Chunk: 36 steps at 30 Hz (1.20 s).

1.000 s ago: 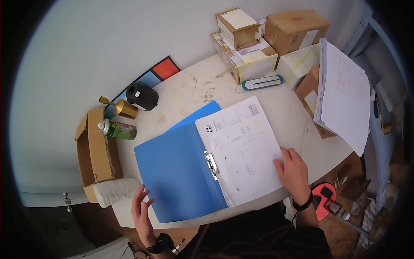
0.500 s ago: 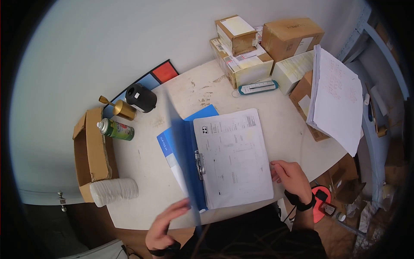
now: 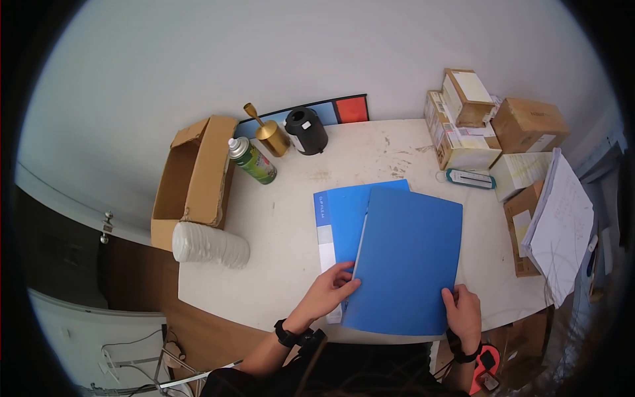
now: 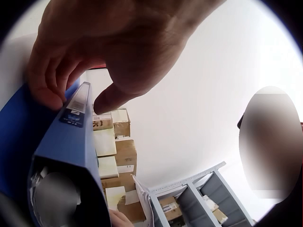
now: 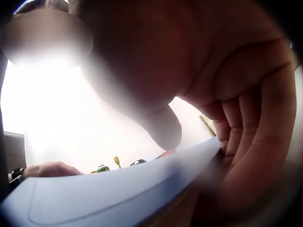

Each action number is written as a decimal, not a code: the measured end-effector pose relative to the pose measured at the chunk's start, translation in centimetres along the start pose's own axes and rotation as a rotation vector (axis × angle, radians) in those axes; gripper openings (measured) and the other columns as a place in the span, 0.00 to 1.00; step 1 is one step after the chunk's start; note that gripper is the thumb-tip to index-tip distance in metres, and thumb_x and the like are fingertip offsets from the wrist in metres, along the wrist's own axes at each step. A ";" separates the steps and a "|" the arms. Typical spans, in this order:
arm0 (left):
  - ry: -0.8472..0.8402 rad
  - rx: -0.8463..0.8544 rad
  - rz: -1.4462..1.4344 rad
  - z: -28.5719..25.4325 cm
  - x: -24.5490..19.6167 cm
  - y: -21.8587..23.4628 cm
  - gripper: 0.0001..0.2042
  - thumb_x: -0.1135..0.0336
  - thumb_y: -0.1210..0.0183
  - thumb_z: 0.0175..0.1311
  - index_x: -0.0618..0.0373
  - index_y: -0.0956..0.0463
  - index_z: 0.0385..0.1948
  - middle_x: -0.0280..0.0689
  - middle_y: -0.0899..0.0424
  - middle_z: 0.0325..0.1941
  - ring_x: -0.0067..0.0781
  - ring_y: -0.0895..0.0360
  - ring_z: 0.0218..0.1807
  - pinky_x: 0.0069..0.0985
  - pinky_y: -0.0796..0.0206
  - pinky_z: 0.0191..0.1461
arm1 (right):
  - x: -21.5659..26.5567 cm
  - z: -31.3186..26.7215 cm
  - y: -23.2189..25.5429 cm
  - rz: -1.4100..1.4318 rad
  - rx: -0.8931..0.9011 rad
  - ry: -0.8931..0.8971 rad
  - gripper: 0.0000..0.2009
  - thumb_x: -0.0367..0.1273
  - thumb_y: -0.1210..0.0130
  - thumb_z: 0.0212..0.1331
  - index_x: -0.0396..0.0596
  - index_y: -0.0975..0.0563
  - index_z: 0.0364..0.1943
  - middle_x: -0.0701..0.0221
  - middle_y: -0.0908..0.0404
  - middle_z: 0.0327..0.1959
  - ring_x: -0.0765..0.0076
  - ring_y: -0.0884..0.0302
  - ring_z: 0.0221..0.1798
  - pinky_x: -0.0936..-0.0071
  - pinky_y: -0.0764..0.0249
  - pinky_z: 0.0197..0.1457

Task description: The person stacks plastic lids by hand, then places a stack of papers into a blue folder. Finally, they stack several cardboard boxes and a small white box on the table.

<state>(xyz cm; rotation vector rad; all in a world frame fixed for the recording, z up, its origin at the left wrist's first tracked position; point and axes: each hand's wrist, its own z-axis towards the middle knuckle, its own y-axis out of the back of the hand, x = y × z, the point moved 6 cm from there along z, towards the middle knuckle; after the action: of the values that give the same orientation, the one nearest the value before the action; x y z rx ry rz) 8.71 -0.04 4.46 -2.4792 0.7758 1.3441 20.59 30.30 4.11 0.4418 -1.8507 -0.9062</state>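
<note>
A closed blue clip folder (image 3: 409,258) is at the table's front edge, in front of the person. The left hand (image 3: 323,294) grips it at its spine, thumb on the cover and fingers around the side. In the left wrist view the spine (image 4: 64,146), with a small label, runs between thumb and fingers. On the opposite edge the right hand (image 3: 465,314) holds the folder, thumb above and fingers curled underneath, as the right wrist view also shows. Partly covered by it, a second blue folder (image 3: 344,208) lies on the table, its labelled spine facing left.
An open cardboard box (image 3: 211,169), a white wrapped roll (image 3: 211,245) and a green spray can (image 3: 254,162) stand at left. Behind are a brass pot (image 3: 272,139) and black canister (image 3: 306,132). Boxes (image 3: 463,142), a spring scale (image 3: 471,178) and a paper stack (image 3: 562,225) occupy the right.
The open folder's cover has been swung over to the right, hiding the papers and clip. Both hands have come onto the closed folder's sides; the head view has shifted.
</note>
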 end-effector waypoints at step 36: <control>-0.873 -0.614 -0.506 -15.9 -11.3 23.4 0.28 0.67 0.31 0.65 0.66 0.31 0.65 0.43 0.17 0.58 0.33 0.16 0.57 0.32 0.23 0.62 | 6.8 -0.5 -6.8 0.593 0.511 0.310 0.19 0.32 0.45 0.75 0.41 0.25 0.66 0.62 0.12 0.49 0.62 0.16 0.50 0.69 0.22 0.57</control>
<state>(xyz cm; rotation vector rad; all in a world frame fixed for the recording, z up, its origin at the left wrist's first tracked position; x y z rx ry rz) 2.28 -22.48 24.09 -1.8308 -0.4795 2.3465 17.42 21.27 3.33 0.2879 -1.7592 0.0410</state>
